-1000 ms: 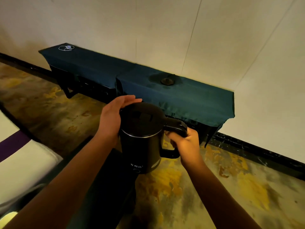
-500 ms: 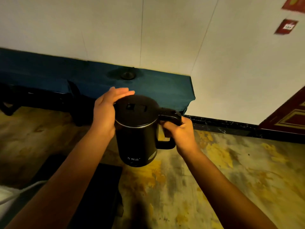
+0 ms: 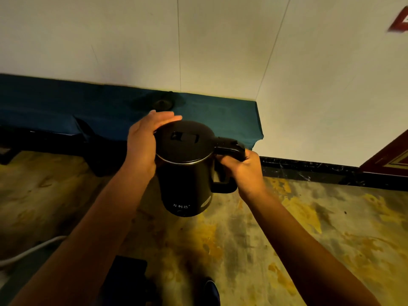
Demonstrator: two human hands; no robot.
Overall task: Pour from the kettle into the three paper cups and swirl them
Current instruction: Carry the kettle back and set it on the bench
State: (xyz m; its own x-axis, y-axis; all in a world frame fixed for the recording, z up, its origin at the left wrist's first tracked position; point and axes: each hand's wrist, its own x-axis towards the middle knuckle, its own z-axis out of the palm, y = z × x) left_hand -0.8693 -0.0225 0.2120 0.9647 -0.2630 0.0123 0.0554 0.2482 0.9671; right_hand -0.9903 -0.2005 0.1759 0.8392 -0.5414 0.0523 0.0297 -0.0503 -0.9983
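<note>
My right hand [image 3: 245, 171] is wrapped round the handle of the black electric kettle [image 3: 186, 168], held upright above the floor; my left hand [image 3: 143, 144] lies flat against its side. Beyond, the blue-draped bench [image 3: 220, 115] shows no paper cups, so I judge I'm carrying and must find them next.

Low on the front of the black kettle [image 3: 185, 173] stand small white Chinese characters, seemingly 万利达, while the red wall sign [image 3: 400, 22] is too blurred to read.
</note>
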